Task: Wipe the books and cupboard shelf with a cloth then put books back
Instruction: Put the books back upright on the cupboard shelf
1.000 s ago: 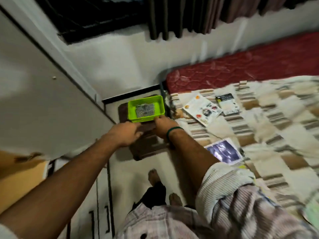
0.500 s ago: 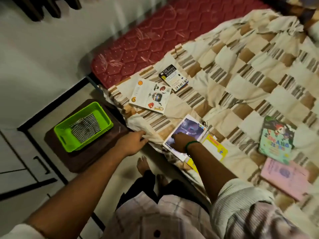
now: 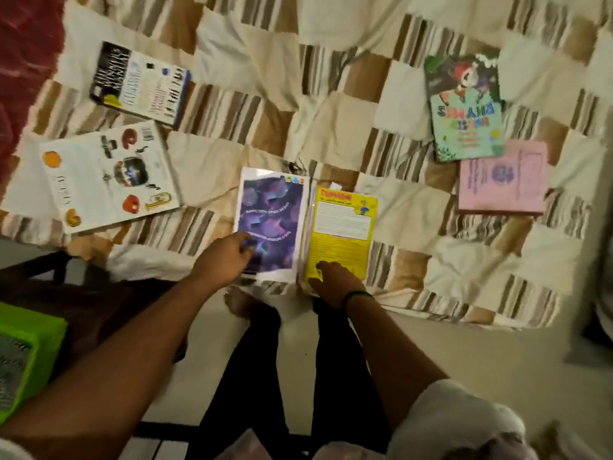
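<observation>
Both hands now off the green tray [image 3: 30,330] at lower left: left hand [image 3: 225,257] grip spread on purple book [image 3: 270,220], right hand [image 3: 331,280] grip flat on yellow book [image 3: 341,230], centre bed [image 3: 414,200]; book collection seemingly starting.

I'm seeing dim, warm indoor light, no glare. Whole frame is soft with motion blur; text on the purple-covered white book [image 3: 269,224] is unreadable. Wide-angle bending at edges. Lime-green plastic basket [image 3: 26,353] at left is smeared. Floor under the arms is in shadow.
</observation>
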### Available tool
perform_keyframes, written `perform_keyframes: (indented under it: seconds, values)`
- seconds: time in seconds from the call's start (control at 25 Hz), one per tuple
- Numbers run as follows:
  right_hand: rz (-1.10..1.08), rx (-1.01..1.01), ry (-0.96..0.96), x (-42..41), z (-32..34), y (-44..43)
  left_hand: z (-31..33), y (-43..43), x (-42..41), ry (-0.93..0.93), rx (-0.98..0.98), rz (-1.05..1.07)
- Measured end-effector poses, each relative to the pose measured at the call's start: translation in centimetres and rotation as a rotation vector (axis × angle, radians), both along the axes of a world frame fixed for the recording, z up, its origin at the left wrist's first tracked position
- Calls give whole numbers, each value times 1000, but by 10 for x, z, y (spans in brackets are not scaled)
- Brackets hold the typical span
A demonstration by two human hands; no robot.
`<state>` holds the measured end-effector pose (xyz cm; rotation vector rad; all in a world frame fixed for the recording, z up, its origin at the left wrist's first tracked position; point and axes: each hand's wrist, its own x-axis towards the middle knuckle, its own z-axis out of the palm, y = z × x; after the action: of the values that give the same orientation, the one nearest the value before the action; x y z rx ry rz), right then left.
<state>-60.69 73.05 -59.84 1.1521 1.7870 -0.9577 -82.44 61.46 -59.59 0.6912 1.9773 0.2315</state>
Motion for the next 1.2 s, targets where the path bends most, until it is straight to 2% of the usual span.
perform_keyframes:
  seconds: [0.12,0.24,0.32,0.44,0.56,0.64,0.68,0.72,0.8,0.88,1.0,1.08,1.2]
  values:
    - [-245,196,30,33,-42,40,-54,57,39,27,53,-85]
    - [-466,364,101,67,-79,86,-96,110,97,25,119,-17]
    - [-620,352,208,76,-87,107,-108,133,133,209,143,98]
    - [-912,249,344,86,-90,135,-111,155,175,502,-28,190]
    - [-1394,428,474,109,-88,192,-111,180,190,580,-143,331]
    - [-1725,615,484,142,-88,246,-108,208,190,668,3,296]
    - [-1861,652,489,161,-92,272,-102,226,190,633,123,229]
    - [-1995,628,511,178,-97,295,-97,248,193,515,246,178]
    - [-2175,413,532,207,-108,327,-93,308,208,184,337,159]
    - [-2224,256,510,222,-111,340,-97,376,230,-111,283,252]
    - [-2242,167,697,238,-102,339,-112,461,269,-422,239,588]
    - [-2202,182,871,245,-95,338,-122,501,286,-485,274,872]
    - [-2167,290,1046,250,-72,347,-122,519,284,-362,386,1014]
